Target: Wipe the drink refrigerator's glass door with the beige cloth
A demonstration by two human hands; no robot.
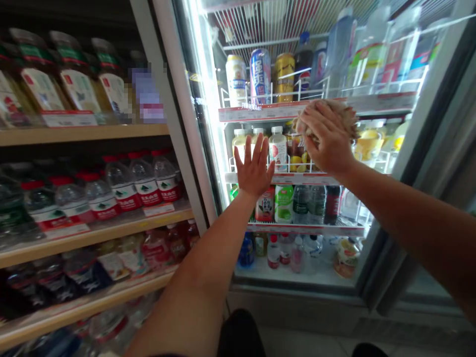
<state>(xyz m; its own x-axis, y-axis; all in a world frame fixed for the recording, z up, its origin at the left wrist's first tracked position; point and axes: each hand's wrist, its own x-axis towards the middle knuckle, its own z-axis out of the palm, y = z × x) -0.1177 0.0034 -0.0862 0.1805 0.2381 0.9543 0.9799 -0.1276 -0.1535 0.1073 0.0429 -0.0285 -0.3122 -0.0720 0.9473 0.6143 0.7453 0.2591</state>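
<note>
My right hand presses a crumpled, pale brownish cloth, its fingers laid over it, at the glass door of a lit drinks fridge. Left of it, my left hand is held up with its fingers spread and nothing in it. Whether that palm touches the glass I cannot tell. Behind my left hand is a row of white-capped bottles on the fridge's middle shelf. Part of the cloth is hidden under my right hand.
Fridge shelves hold cans, several bottles and a food tub at the bottom. To the left stands an open wooden shelf with red-capped water bottles and juice bottles. A metal door frame runs along the right.
</note>
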